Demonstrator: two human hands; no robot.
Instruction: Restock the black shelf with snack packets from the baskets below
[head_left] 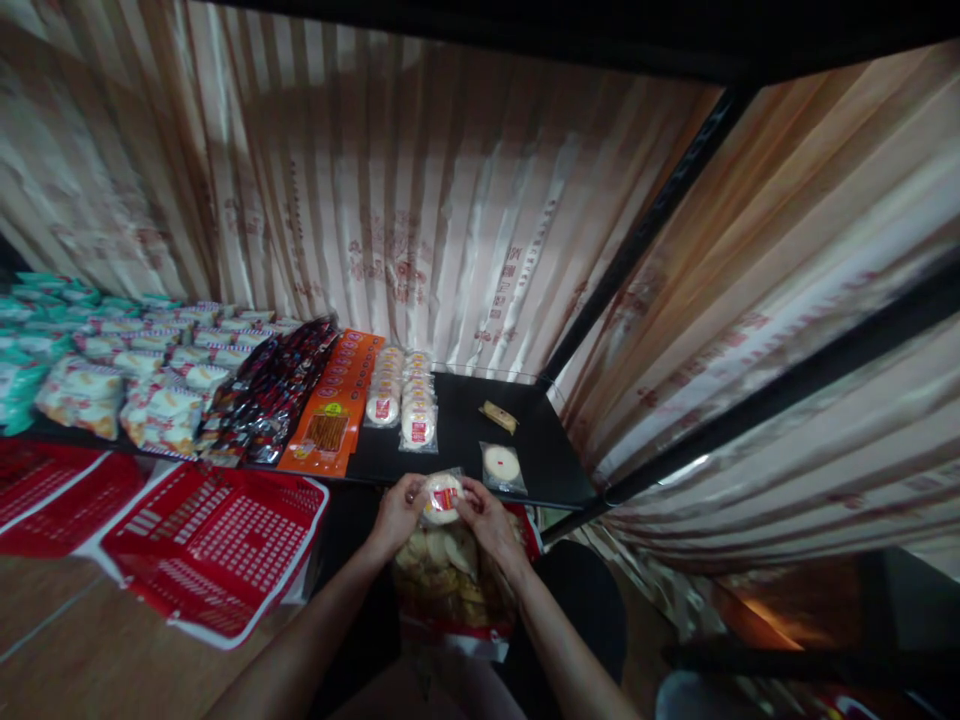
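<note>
Between both hands I hold a round white rice cracker packet (441, 500) with a red label, in clear wrapping. My left hand (399, 518) pinches its left edge, and my right hand (486, 518) grips its right edge. Below them, a large bag of snacks (439, 580), partly clear with a red lower band, rests in front of my body. On the black shelf (457, 460) lie another round cracker packet (501, 466) and a small yellowish wrapped snack (499, 416). To the left of these stand two rows of similar cracker packets (418, 425).
Orange snack packs (326, 420), dark shiny packets (262, 390), white bags (161, 410) and green bags (22, 385) line the shelf leftward. Red baskets (217, 540) stand below its front edge. A black metal post (652, 225) rises at right, before pleated cloth (450, 200).
</note>
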